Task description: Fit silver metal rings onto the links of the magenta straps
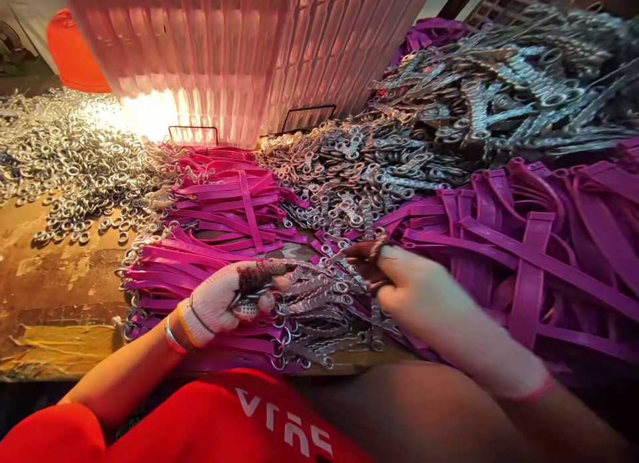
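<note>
My left hand [234, 300], in a white knit glove with dark, worn fingertips, is closed. Several metal rings [253, 295] lie in its curled fingers, and its thumb and forefinger pinch one end of a flat twisted metal strip [312, 266]. Towards the other end of that strip, my right hand [409, 273], gloved too and slightly blurred, has its dark fingertips pinched together. Below and between both hands is a heap of similar metal strips with eyelet ends [324, 310]. Magenta straps [200, 270], with rings at their ends, lie under and beside my left hand.
Loose metal rings [94, 177] spread over the worn wooden table [60, 277] at left. More metal strips [499, 84] are piled high at the back right. Purple straps [529, 250] are heaped at right. A ribbed translucent panel [214, 57] stands behind, brightly lit at its lower left.
</note>
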Demonstrator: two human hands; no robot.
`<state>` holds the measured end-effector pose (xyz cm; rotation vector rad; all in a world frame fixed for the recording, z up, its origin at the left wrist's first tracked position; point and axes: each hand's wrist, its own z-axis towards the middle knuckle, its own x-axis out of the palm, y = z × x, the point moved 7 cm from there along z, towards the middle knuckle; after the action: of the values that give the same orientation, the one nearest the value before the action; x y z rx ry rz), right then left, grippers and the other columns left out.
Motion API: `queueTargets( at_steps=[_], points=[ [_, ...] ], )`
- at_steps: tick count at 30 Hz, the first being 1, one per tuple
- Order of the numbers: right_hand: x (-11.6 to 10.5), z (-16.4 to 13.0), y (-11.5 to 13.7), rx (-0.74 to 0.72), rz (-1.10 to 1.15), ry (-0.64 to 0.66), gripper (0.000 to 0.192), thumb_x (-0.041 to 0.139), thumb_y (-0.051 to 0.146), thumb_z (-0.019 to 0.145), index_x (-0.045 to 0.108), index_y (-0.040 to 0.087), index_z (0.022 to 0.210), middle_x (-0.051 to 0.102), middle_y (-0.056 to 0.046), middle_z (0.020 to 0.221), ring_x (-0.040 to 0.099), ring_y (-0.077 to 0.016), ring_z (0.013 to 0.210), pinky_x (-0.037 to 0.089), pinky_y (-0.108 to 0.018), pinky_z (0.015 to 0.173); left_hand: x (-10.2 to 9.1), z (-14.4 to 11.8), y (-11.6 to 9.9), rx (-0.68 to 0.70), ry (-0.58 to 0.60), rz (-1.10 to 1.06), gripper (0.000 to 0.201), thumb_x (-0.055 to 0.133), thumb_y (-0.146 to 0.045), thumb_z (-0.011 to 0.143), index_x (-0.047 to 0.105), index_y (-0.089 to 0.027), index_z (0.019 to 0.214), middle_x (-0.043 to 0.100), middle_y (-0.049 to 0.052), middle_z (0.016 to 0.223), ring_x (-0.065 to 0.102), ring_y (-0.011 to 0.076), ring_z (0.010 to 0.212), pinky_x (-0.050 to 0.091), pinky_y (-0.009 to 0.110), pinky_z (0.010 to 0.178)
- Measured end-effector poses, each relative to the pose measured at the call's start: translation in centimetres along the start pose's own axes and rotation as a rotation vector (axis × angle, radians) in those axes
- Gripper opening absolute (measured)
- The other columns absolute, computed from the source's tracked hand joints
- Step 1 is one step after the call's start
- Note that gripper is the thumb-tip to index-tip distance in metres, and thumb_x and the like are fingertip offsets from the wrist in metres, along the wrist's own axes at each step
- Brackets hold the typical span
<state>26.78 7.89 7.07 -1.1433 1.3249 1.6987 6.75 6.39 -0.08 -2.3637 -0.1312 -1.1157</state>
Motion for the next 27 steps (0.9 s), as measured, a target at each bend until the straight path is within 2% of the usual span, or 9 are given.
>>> queueTargets(
  at_steps=[2,4,7,9,11,15,21,23,27],
  points=[
    [1.3,0.4,3.3,-0.083,0.279,-0.004,0.034,0.049,0.009,0.08,0.064,0.018,0.109,0.073,-0.008,0.1,0.068,-0.0203,0.091,0.054,-0.032,0.083,0.0,-0.2,0.3,-0.006,0.007,0.029,0.031,0.067,-0.025,0.08,0.069,-0.014,0.109,0.066,0.005,0.082,0.049,0.0046,0.047,0.011,0.015,0.032],
    [2.6,0.7,6.1,-0.117,0.425,0.023,0.039,0.054,0.013,0.081,0.062,0.021,0.118,0.073,-0.004,0.1,0.069,-0.0179,0.087,0.055,-0.029,0.079,0.2,-0.5,0.6,0.012,0.036,0.084,0.028,0.069,-0.032,0.08,0.069,-0.013,0.101,0.063,0.003,0.074,0.047,0.0055,0.046,0.013,0.017,0.033],
    [3.8,0.9,9.3,-0.199,0.479,0.066,0.05,0.052,0.006,0.075,0.063,0.023,0.12,0.074,-0.003,0.103,0.069,-0.0172,0.092,0.054,-0.028,0.083,0.2,-1.1,0.7,0.089,0.042,0.222,0.022,0.069,-0.033,0.08,0.065,-0.013,0.088,0.058,0.001,0.065,0.043,0.0055,0.043,0.019,0.019,0.036],
    [3.8,0.9,10.4,-0.248,0.477,0.066,0.055,0.047,0.002,0.07,0.066,0.022,0.117,0.074,-0.003,0.105,0.068,-0.0175,0.096,0.053,-0.029,0.087,0.3,-1.7,0.6,0.13,0.04,0.311,0.023,0.067,-0.035,0.082,0.061,-0.013,0.084,0.054,-0.001,0.059,0.04,0.0051,0.042,0.022,0.019,0.038],
    [3.5,0.9,10.4,-0.223,0.468,0.051,0.055,0.046,0.002,0.069,0.067,0.022,0.116,0.074,-0.004,0.107,0.068,-0.0179,0.095,0.053,-0.029,0.086,0.3,-2.3,0.2,0.203,0.014,0.435,0.027,0.066,-0.04,0.083,0.06,-0.014,0.085,0.052,-0.002,0.058,0.04,0.0057,0.043,0.025,0.019,0.039],
    [3.2,0.4,9.6,-0.095,0.42,0.064,0.052,0.05,0.004,0.07,0.067,0.022,0.116,0.074,-0.003,0.103,0.068,-0.0181,0.088,0.053,-0.029,0.082,0.3,-3.7,-1.2,0.396,-0.153,0.719,0.023,0.065,-0.037,0.085,0.06,-0.014,0.086,0.058,0.0,0.064,0.049,0.0085,0.048,0.036,0.019,0.044],
    [5.3,-0.8,9.6,-0.073,0.368,0.013,0.054,0.043,0.005,0.071,0.063,0.019,0.119,0.069,-0.01,0.115,0.062,-0.0228,0.108,0.048,-0.039,0.097,0.7,-3.7,-0.8,0.441,-0.148,0.64,0.026,0.061,-0.04,0.088,0.053,-0.017,0.08,0.053,-0.003,0.059,0.045,0.008,0.046,0.035,0.019,0.043],
    [6.3,-1.2,9.5,-0.07,0.279,0.031,0.051,0.042,0.005,0.068,0.065,0.017,0.113,0.071,-0.011,0.107,0.064,-0.0233,0.101,0.05,-0.037,0.091,0.4,-3.6,-0.6,0.442,-0.145,0.652,0.023,0.059,-0.039,0.089,0.052,-0.018,0.082,0.055,-0.002,0.061,0.047,0.0085,0.045,0.037,0.02,0.043],
    [7.1,-1.5,9.5,-0.043,-0.089,0.14,0.031,0.044,0.006,0.068,0.068,0.015,0.086,0.071,-0.012,0.08,0.064,-0.0235,0.074,0.047,-0.031,0.069,-0.1,-3.3,-1.0,0.433,-0.146,0.833,0.014,0.06,-0.028,0.086,0.055,-0.017,0.081,0.058,-0.001,0.065,0.049,0.0083,0.048,0.038,0.018,0.043]
  ],
)
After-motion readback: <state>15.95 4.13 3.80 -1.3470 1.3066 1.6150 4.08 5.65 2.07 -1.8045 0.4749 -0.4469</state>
